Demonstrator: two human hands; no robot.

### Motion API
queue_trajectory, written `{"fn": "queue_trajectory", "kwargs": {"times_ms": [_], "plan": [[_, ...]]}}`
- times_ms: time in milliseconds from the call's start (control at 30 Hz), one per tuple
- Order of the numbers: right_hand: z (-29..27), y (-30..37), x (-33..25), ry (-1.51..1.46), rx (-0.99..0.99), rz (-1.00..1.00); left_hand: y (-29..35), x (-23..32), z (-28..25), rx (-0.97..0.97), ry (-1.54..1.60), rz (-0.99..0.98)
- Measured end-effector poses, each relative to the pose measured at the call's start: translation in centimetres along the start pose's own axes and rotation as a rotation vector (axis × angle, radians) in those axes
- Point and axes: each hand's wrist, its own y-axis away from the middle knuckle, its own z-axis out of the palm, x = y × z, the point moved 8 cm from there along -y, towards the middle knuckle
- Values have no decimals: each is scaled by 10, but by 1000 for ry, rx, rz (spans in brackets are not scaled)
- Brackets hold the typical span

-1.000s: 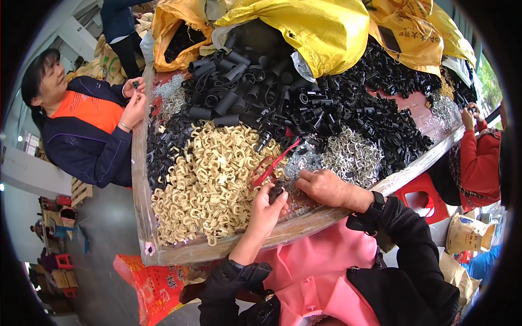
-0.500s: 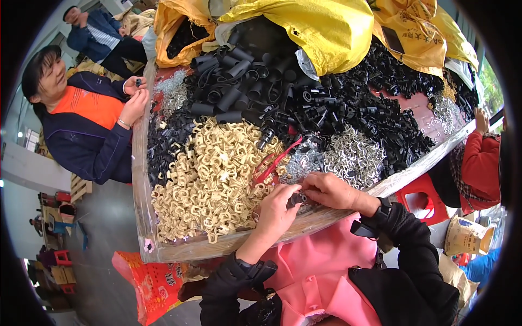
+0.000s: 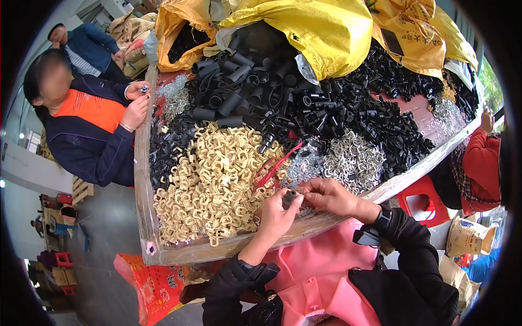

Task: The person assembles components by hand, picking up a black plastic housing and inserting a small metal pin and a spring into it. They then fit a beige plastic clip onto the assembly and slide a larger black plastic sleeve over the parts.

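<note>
My left hand (image 3: 278,214) grips a small black plastic tube piece (image 3: 289,198) over the near edge of the work table (image 3: 142,217). My right hand (image 3: 330,196) meets it from the right, fingertips pinching at the same piece. Just beyond my hands lie a heap of beige plastic clips (image 3: 215,182), a pile of small silvery metal clips (image 3: 348,163) and a red cord (image 3: 277,165). Farther back is a large mound of black tubes and fittings (image 3: 304,103).
A person in an orange and navy top (image 3: 89,130) sits at the table's left end, hands together on a small part. Another person's red sleeve (image 3: 481,163) reaches in at the right. Yellow sacks (image 3: 321,27) lie at the back. A red stool (image 3: 421,198) stands at the right.
My hands have lifted from the pile and come together on the black piece near the table's front edge. A person in blue has come into view at the top left.
</note>
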Motion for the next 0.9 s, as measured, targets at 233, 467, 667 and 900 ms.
{"fn": "queue_trajectory", "kwargs": {"times_ms": [233, 467, 667, 900], "plan": [[4, 12, -40, 334, 106, -391, 2, -4, 9, -74, 362, -173], [6, 17, -22, 49, -47, -65, 5, 41, 6, 4, -75, 258], [2, 17, -20, 115, 103, -129, 7, 39, 5, 51, -172, 245], [2, 30, -58, 742, 308, -564, 6, -11, 14, -69, 637, -349]]}}
